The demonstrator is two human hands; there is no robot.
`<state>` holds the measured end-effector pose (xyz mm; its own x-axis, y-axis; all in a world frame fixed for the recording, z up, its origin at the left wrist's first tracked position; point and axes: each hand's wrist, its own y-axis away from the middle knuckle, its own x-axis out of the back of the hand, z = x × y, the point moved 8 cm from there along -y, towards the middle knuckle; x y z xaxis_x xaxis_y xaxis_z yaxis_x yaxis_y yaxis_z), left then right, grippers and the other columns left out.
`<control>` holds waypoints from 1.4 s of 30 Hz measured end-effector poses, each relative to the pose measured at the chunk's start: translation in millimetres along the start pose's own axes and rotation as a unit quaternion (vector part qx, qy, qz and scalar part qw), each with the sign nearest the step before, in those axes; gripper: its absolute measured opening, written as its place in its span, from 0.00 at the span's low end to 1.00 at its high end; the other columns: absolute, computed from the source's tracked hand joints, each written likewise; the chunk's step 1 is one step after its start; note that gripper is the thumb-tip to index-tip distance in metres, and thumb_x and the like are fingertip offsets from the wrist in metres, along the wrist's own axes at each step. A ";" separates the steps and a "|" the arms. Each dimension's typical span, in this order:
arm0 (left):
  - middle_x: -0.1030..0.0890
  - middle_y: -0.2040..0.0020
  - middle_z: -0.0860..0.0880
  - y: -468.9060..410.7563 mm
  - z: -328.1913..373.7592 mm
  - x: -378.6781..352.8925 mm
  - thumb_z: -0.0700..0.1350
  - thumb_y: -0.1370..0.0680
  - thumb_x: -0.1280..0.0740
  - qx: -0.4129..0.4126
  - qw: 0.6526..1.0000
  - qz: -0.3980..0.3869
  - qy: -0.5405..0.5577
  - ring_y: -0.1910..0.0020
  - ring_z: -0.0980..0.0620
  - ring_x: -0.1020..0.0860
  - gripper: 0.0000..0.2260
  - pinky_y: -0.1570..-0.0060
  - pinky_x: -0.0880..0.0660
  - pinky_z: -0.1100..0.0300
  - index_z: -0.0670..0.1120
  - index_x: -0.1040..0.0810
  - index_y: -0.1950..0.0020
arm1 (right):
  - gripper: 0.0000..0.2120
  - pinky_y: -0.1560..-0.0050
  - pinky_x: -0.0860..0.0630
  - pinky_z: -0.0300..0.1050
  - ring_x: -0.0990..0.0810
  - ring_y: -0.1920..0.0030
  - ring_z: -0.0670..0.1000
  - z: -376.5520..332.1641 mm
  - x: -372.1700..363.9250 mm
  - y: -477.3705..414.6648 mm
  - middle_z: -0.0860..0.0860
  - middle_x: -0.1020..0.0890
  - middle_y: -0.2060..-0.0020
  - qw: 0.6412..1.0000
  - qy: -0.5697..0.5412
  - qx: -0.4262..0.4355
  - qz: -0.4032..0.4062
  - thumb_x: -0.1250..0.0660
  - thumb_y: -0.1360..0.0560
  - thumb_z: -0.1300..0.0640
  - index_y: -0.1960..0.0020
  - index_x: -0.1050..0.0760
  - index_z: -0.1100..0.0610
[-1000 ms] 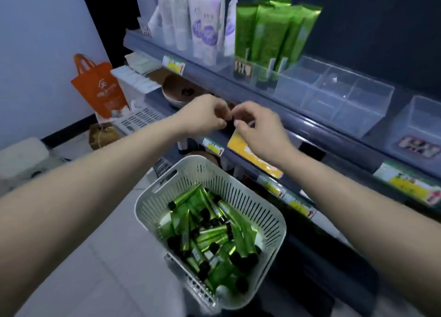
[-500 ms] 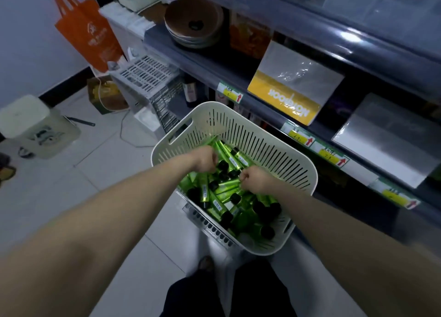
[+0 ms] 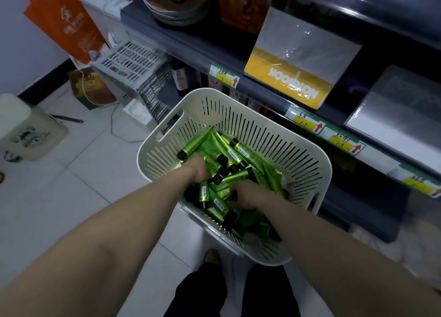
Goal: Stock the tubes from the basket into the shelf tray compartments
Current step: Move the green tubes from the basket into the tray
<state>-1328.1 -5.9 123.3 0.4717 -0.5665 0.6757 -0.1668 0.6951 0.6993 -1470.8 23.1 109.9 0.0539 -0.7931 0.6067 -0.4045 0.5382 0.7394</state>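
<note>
A cream slotted basket (image 3: 310, 149) stands on the floor below the shelf, holding several green tubes (image 3: 238, 151) with black caps. Both my hands are down inside it. My left hand (image 3: 199, 170) digs into the middle of the pile, its fingers curled round a tube. My right hand (image 3: 244, 195) is nearer to me, and its fingers pinch a tube by the black cap. The fingertips of both hands are buried among the tubes. The shelf tray compartments are out of view.
A dark shelf edge (image 3: 262, 97) with yellow price tags runs just behind the basket. On it are a yellow notebook pack (image 3: 298, 61) and brown bowls (image 3: 176, 4). An orange bag (image 3: 66, 23), a white crate (image 3: 128, 61) and a pale bin (image 3: 28, 130) stand left.
One second ago both hands were up at the shelf edge. They came down into the basket and now dig deeper among the tubes, and the view has tilted down.
</note>
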 end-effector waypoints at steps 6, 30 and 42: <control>0.28 0.35 0.35 -10.2 -8.2 3.9 0.41 0.27 0.30 0.073 0.984 0.037 0.158 0.37 0.38 0.27 0.32 0.39 0.28 0.50 0.33 0.41 0.29 | 0.11 0.62 0.28 0.43 0.25 0.55 0.54 12.5 56.6 20.6 0.57 0.23 0.52 0.996 -0.022 -0.021 0.087 0.32 0.27 0.64 0.46 0.26 0.64; 0.25 0.65 0.43 159.4 145.1 248.6 0.33 0.29 0.30 -0.242 0.927 0.191 0.213 0.71 0.49 0.27 0.08 0.71 0.26 0.59 0.43 0.26 0.62 | 0.17 0.63 0.17 0.46 0.16 0.64 0.56 -7.3 255.5 225.6 0.61 0.17 0.58 0.542 -0.802 0.224 0.115 0.34 0.37 0.69 0.48 0.23 0.66; 0.23 0.65 0.52 303.6 281.6 369.0 0.38 0.29 0.27 -0.455 0.779 0.317 0.293 0.65 0.54 0.25 0.09 0.60 0.26 0.60 0.49 0.25 0.60 | 0.04 0.63 0.23 0.42 0.21 0.63 0.50 53.9 429.7 344.7 0.55 0.22 0.61 0.545 -0.691 0.274 0.387 0.40 0.22 0.64 0.53 0.27 0.61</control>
<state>-1448.4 -128.5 650.7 0.9027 0.1324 0.4094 0.0303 0.9295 -0.3675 -1636.3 -147.6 609.7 -0.9129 -0.0499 -0.4052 -0.0497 0.9987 -0.0110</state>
